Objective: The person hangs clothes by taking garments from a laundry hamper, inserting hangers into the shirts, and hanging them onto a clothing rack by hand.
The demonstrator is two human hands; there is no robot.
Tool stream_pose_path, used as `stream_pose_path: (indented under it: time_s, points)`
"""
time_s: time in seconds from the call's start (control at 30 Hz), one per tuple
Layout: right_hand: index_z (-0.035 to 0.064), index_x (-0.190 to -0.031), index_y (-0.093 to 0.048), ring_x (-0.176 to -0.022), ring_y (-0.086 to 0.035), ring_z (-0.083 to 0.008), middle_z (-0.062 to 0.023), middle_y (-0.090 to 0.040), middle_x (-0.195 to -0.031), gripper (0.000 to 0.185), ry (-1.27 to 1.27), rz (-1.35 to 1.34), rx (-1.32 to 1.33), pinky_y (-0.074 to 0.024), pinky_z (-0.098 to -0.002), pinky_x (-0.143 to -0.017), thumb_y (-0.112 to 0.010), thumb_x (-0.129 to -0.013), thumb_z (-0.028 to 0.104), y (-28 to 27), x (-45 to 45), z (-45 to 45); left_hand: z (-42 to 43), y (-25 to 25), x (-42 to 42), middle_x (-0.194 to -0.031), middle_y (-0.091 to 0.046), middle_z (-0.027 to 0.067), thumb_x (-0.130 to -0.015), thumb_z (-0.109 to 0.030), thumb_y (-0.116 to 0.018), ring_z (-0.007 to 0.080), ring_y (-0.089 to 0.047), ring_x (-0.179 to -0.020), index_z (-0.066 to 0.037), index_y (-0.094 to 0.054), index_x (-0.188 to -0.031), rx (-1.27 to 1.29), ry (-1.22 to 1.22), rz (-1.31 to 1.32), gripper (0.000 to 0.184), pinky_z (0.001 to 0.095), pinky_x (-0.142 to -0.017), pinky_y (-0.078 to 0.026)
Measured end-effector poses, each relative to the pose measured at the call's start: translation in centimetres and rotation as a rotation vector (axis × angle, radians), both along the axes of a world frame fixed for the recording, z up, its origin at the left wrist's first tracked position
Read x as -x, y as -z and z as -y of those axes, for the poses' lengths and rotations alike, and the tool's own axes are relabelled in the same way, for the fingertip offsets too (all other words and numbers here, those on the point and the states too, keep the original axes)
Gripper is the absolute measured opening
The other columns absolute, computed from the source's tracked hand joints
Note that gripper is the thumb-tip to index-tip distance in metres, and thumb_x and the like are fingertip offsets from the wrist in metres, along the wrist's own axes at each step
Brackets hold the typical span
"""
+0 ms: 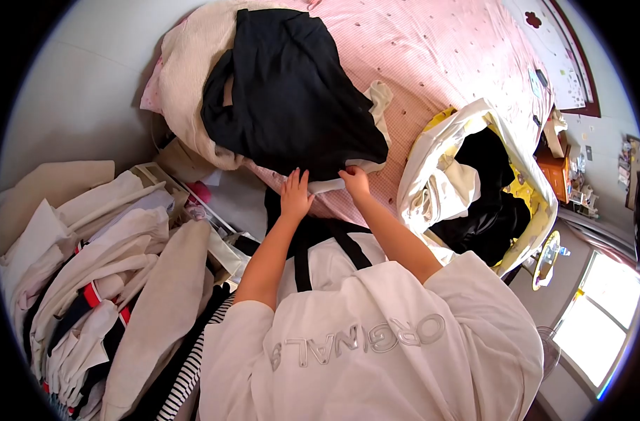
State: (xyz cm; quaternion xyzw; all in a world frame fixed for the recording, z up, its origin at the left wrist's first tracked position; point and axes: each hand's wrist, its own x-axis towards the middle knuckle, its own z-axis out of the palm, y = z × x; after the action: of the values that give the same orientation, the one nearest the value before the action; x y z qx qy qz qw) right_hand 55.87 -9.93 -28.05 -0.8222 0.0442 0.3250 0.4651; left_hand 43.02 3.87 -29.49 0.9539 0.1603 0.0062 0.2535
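Observation:
A black garment [285, 91] lies spread over the near side of the bed, with an opening showing at its left edge. Its exact kind is hard to make out. My left hand [296, 195] rests at the garment's near edge, fingers stretched out. A little to the right, my right hand [355, 181] pinches the same edge between thumb and fingers. Between the hands a strip of white cloth [325, 186] shows below the black fabric. More pale cloth [380, 105] peeks out at the garment's right side.
The bed has a pink checked sheet [432, 63] and a cream blanket [187, 77] at left. To the right stands a white and yellow fabric basket [544, 203] holding black and white clothes. Many clothes hang at lower left, including a beige one [158, 316]. A window [601, 316] is at right.

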Motion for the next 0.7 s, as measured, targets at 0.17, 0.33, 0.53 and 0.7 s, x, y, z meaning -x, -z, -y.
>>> stream_pose_path:
  time_s: [0.17, 0.33, 0.53, 0.7]
  points:
    - [-0.0001, -0.092, -0.053, -0.073, -0.054, -0.0185, -0.0086, -0.057, -0.082, 0.026, 0.276, -0.378, -0.275, -0.0445, -0.0302, -0.064, -0.057, -0.079, 0.021, -2.6, 0.4, -0.2, 0.0, -0.7, -0.3, -0.123, -0.042, 0.0128, -0.068, -0.023, -0.068, 0.0301, -0.041, -0.113, -0.01, -0.045, -0.12, -0.011, -0.053, 0.061, 0.058, 0.0457, -0.092, -0.035]
    - [0.0036, -0.092, -0.054, -0.068, -0.056, -0.0197, -0.0087, -0.057, -0.08, 0.022, 0.489, -0.639, -0.39, -0.0472, -0.0316, -0.065, -0.054, -0.081, 0.022, -2.6, 1.7, 2.1, -0.3, -0.8, 0.3, -0.103, -0.055, 0.0112, -0.073, -0.018, -0.061, 0.028, -0.051, -0.098, -0.006, -0.055, -0.102, 0.03, -0.013, 0.164, 0.032, 0.0407, -0.084, -0.04]
    - [0.003, -0.094, -0.055, -0.07, -0.055, -0.0179, -0.0082, -0.058, -0.081, 0.024, 0.41, -0.67, -0.193, -0.047, -0.0307, -0.065, -0.054, -0.083, 0.025, 0.3, 2.9, 4.6, 0.9, -0.7, 1.7, -0.094, -0.057, 0.0107, -0.074, -0.01, -0.056, 0.0291, -0.053, -0.09, -0.004, -0.057, -0.085, 0.07, -0.063, 0.237, 0.013, 0.0399, -0.078, -0.043]
    - [0.0011, -0.099, -0.055, -0.07, -0.056, -0.0167, -0.0081, -0.059, -0.083, 0.027, 0.192, -0.508, -0.087, -0.0467, -0.0284, -0.064, -0.053, -0.083, 0.023, 2.1, 3.3, 5.6, 1.3, -0.1, 4.0, -0.089, -0.057, 0.0108, -0.074, -0.009, -0.054, 0.03, -0.054, -0.086, -0.005, -0.056, -0.082, 0.144, -0.168, 0.007, 0.01, 0.0403, -0.074, -0.044]
